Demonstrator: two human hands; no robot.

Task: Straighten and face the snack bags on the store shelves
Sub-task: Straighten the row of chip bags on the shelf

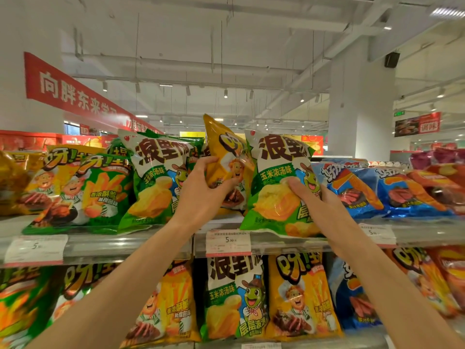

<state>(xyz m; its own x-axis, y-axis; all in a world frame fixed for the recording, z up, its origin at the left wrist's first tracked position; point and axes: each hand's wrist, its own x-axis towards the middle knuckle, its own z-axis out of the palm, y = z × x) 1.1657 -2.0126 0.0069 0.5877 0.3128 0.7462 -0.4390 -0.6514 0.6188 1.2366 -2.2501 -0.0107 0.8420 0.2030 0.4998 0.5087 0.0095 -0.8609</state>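
Note:
On the top shelf [125,245] my left hand [201,190] grips a yellow snack bag [224,152] that stands tilted between two green-and-white bags. My right hand [312,197] holds the right green-and-white bag [274,172] by its right side, thumb on its front; the bag stands upright at the shelf's front edge. The other green-and-white bag [153,172] stands just left of my left hand. Further left lie a green fries bag [95,195] and yellow bags [57,167], leaning back.
Blue bags [364,190] and red bags [442,182] lie to the right on the top shelf. Price tags [227,244] hang on the shelf rail. The lower shelf holds upright green, yellow [299,295] and blue bags. A white pillar [362,104] rises behind.

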